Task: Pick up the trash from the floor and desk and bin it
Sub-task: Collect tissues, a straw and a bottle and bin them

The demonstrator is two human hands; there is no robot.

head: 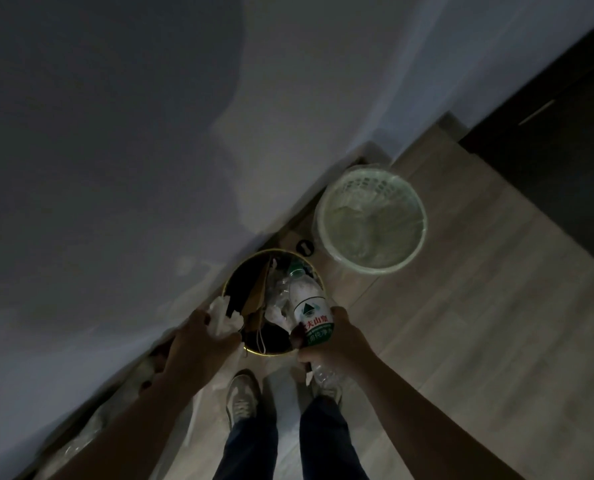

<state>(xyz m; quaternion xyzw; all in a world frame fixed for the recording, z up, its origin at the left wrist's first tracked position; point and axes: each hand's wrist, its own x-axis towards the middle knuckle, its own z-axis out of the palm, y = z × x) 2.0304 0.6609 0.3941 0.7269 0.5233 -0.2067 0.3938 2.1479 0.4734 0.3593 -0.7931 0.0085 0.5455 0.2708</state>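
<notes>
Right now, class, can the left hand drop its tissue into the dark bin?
Probably yes: the left hand grips the tissue at the rim of the dark bin, which has no lid, though rubbish lies inside.

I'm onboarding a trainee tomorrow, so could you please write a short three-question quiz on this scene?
1. True or false: the right hand grips a plastic bottle.
2. What does the left hand hold? A) crumpled tissue B) a can C) nothing
3. Fill in: the bottle's neck points into the dark, ____-rimmed bin, not the green basket.
Key: 1 true; 2 A; 3 gold.
</notes>
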